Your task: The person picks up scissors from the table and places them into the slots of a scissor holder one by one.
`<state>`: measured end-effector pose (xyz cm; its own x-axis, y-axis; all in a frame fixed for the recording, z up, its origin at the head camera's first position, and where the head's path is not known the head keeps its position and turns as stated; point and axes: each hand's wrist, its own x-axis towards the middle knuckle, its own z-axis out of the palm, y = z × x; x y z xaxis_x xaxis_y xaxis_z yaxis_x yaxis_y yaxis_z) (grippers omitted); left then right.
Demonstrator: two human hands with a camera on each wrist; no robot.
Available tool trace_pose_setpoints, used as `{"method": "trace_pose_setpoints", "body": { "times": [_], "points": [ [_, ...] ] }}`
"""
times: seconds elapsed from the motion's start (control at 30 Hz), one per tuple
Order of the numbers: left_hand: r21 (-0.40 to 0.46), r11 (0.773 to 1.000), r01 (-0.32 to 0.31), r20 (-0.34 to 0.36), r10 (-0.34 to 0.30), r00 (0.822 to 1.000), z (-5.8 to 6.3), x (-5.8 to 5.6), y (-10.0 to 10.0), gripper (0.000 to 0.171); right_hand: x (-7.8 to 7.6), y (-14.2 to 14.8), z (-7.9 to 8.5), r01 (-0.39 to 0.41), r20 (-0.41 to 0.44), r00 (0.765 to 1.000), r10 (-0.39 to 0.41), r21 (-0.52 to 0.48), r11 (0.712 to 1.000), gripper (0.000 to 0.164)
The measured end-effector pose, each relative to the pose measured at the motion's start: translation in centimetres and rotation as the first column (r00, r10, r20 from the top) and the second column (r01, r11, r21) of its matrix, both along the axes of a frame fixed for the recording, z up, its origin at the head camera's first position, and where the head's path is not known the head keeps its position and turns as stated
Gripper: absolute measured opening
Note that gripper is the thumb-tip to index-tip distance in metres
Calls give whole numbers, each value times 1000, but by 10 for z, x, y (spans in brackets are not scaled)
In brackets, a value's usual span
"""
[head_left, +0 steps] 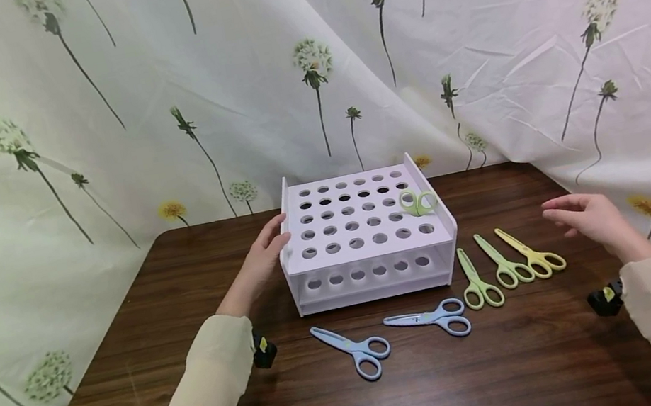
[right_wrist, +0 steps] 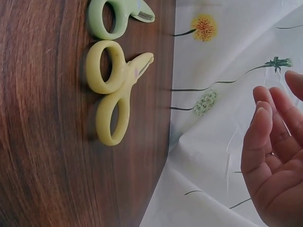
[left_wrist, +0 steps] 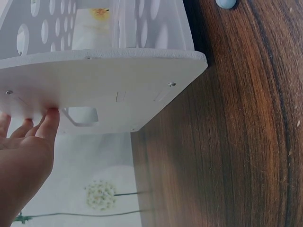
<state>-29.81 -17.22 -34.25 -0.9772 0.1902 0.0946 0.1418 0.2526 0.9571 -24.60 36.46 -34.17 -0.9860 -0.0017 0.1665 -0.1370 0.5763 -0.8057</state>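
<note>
A white rack (head_left: 341, 238) with rows of round holes stands on the table. Fingertips of my left hand (head_left: 263, 253) touch its left side panel (left_wrist: 113, 90), fingers fairly straight. One pair of green scissors (head_left: 418, 203) sits in a hole at the rack's right side, handles up. My right hand (head_left: 590, 221) hovers to the right of the yellow scissors (head_left: 534, 253), fingers loosely bent with nothing between them. Beside those lie two more pairs of green scissors, one in the middle (head_left: 503, 261) and one nearer the rack (head_left: 477, 282).
Two pairs of blue scissors lie in front of the rack, one at the left (head_left: 357, 351) and one at the right (head_left: 432, 319). The dark wooden table (head_left: 187, 305) ends at a hanging white cloth (head_left: 253, 78) printed with dandelions.
</note>
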Motion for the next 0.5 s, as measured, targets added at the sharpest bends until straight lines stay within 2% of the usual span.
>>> {"method": "trace_pose_setpoints", "body": {
  "times": [0.2,0.4,0.5],
  "points": [
    [6,1000,3,20,-3,1000,-2,-1,0,51,2,2,-4,-4,18,1000,4,6,1000,8],
    [15,1000,6,25,-6,1000,-1,0,0,52,3,4,-9,-6,36,999,5,7,1000,16],
    [16,1000,5,23,-5,1000,-1,0,0,51,3,5,-11,-9,38,999,9,4,1000,14]
  ]
}}
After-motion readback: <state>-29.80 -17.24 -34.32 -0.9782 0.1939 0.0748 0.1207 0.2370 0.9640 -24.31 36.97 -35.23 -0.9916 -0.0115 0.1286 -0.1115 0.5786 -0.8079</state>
